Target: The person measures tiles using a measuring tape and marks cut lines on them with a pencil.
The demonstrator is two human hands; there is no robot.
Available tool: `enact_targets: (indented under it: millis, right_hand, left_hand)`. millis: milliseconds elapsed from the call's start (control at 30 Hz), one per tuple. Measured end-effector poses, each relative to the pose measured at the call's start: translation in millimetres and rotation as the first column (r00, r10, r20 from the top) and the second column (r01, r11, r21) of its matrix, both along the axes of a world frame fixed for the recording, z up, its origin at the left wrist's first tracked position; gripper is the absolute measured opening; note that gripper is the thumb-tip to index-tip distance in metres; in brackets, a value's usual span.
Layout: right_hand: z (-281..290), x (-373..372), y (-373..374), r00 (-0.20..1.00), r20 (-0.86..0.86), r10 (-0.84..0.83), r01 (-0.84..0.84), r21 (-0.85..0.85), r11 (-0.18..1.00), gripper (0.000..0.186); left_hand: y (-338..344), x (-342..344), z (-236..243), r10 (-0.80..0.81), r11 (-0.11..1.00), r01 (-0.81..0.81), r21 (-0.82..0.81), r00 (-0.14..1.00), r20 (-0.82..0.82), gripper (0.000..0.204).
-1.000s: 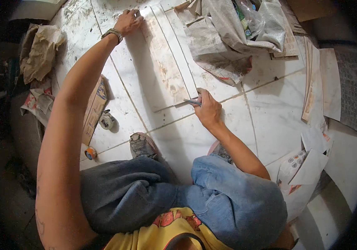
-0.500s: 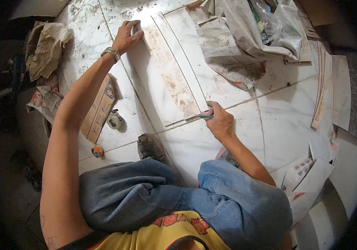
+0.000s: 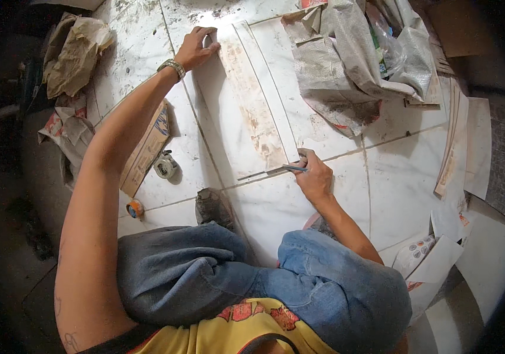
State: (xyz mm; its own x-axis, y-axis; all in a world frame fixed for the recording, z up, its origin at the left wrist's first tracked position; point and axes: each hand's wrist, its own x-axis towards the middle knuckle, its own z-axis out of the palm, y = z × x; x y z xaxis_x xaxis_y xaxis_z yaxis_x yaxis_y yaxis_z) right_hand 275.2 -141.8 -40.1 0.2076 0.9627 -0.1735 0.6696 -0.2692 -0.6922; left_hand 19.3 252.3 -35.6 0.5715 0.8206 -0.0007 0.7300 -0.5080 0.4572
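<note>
A long pale panel point(image 3: 255, 121), smeared with brown dirt, lies on the white tiled floor before me. A narrow clean white strip point(image 3: 271, 94) runs along its right side. At the panel's far left corner my left hand point(image 3: 198, 49) grips the edge, thumb and fingers bent together. My right hand point(image 3: 316, 177) is closed around a thin dark pencil point(image 3: 295, 168) at the near right corner. The pencil's tip points left, along the panel's near edge, where a thin dark line shows. Whether the strip is a separate piece I cannot tell.
Left of the panel lie a grey tape measure point(image 3: 165, 166), a piece of printed cardboard point(image 3: 146, 150) and a small orange round item point(image 3: 135, 208). Crumpled brown paper point(image 3: 78, 56) is farther left. A woven sack point(image 3: 346, 65) stands at the far right, with thin panels point(image 3: 477, 147) beyond.
The view has shifted slightly, so the scene sits farther right. Both hands stay at the same corners of the panel, with the pencil still in the right hand.
</note>
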Motion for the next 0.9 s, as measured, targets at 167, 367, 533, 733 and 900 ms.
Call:
enact_targets:
  millis: [167, 367, 533, 733, 900]
  right_hand:
    - [7, -1, 4, 1.0, -0.002, -0.004, 0.003, -0.049, 0.999, 0.037]
    - [10, 3, 1, 1.0, -0.01, -0.018, 0.017, -0.084, 0.996, 0.048]
    - [9, 13, 1, 0.963, -0.229, -0.142, 0.102, -0.177, 0.979, 0.043]
    - [14, 2, -1, 0.987, -0.141, -0.074, 0.064, -0.078, 0.995, 0.046]
    - [13, -7, -2, 0.994, -0.027, -0.11, 0.107, -0.077, 0.991, 0.047]
  left_hand:
    - [3, 0, 0, -0.031, 1.0, 0.031, -0.003, 0.999, -0.04, 0.052]
    - [10, -7, -20, -0.022, 0.999, 0.027, 0.024, 0.984, -0.176, 0.079]
    - [13, -11, -19, -0.079, 0.994, 0.086, 0.074, 0.993, -0.092, 0.081]
    - [4, -4, -9, -0.037, 0.999, 0.041, 0.014, 0.975, -0.221, 0.083]
    - [0, -5, -9, 0.007, 0.997, -0.013, -0.071, 0.997, -0.081, 0.086]
